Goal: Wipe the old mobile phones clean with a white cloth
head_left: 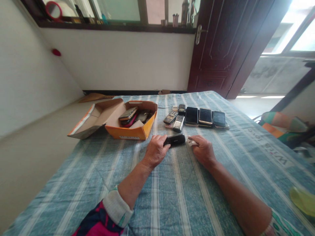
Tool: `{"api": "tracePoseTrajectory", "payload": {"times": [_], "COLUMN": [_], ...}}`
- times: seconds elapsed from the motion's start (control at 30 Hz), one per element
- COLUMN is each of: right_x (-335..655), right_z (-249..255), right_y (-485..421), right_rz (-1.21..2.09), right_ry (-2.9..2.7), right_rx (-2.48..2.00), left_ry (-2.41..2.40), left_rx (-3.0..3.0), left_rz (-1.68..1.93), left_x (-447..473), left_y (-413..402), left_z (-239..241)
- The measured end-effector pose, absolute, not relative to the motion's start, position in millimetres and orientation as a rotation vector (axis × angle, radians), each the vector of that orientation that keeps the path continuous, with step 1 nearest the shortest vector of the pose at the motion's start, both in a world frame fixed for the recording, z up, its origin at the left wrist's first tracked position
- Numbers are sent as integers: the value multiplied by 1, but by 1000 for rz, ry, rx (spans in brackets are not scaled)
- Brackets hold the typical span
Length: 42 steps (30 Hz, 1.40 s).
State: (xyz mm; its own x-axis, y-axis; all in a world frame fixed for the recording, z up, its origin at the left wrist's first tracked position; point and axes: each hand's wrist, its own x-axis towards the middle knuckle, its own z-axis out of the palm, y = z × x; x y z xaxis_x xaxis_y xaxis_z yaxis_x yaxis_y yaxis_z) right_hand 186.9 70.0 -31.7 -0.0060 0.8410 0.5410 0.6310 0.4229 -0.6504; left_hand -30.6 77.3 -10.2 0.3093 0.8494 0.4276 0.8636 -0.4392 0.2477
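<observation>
My left hand (157, 150) is closed around one end of a black mobile phone (175, 140), held just over the striped cloth. To the right of the phone, my right hand (202, 149) pinches a crumpled white tissue or wipe (192, 142), a small gap away from it. Beyond the hands lie several old keypad phones, among them a silver one (179, 123) and a dark one (170, 117). Right of these are a black touchscreen phone (191, 115), a gold-edged phone (205, 116) and a grey-screened phone (219, 118), some resting on other phones.
An orange cardboard box (126, 133) with its lid (97, 116) folded open stands on the left, holding several phones. Blue striped cloth (162, 203) covers the table. Behind are a white wall and a dark red door (219, 46). A yellow-green object (302, 200) sits at the right edge.
</observation>
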Motion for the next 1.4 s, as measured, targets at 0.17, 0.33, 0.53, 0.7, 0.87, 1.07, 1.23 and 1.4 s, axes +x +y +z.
{"api": "tracePoseTrajectory", "payload": {"times": [0.17, 0.33, 0.53, 0.7, 0.87, 1.07, 1.23, 1.4], "right_x": [187, 186, 186, 186, 186, 187, 187, 187], "right_z": [-32, -31, -32, -34, -36, -38, -37, -35], "right_y": [70, 70, 69, 69, 70, 70, 70, 69], "right_rz": [274, 265, 253, 231, 237, 251, 251, 259], "right_ry": [-1720, -1718, -1730, -1757, -1774, -1780, -1787, -1792], "right_rx": [-1287, -1297, -1296, -1292, -1289, -1277, -1279, -1274], "left_ry": [-1629, -1645, -1688, -1750, -1789, -1738, -1699, -1691], "left_rx": [-2519, -2524, -2542, -2553, -2524, -2552, -2549, -2559], "left_rz": [-810, -793, -754, -751, -785, -746, -718, -711], "left_x": [-32, -32, -30, -29, -30, -30, -30, -30], "left_y": [79, 78, 77, 76, 76, 75, 76, 76], "left_z": [-14, -13, -8, -8, -12, -9, -9, -9]}}
